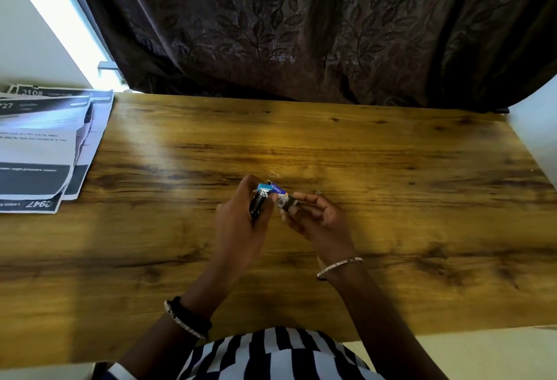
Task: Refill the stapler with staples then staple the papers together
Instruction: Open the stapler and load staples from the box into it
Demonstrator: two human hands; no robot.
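Note:
My left hand [238, 216] grips a small black stapler [256, 206] over the middle of the wooden table [391, 168]. A little blue staple box [272, 189] lies between my two hands, touching the stapler's top end. My right hand [316, 216] pinches a small silver and dark piece [286, 202] beside the box; I cannot tell whether it is a staple strip or the box's tray. A stack of printed papers [45, 144] with dark bands lies on the table's far left.
A tiny bent loose staple [273, 174] lies on the wood just beyond the box. A dark leaf-patterned curtain [301, 32] hangs behind the table's far edge. The table's right edge runs diagonally at the far right.

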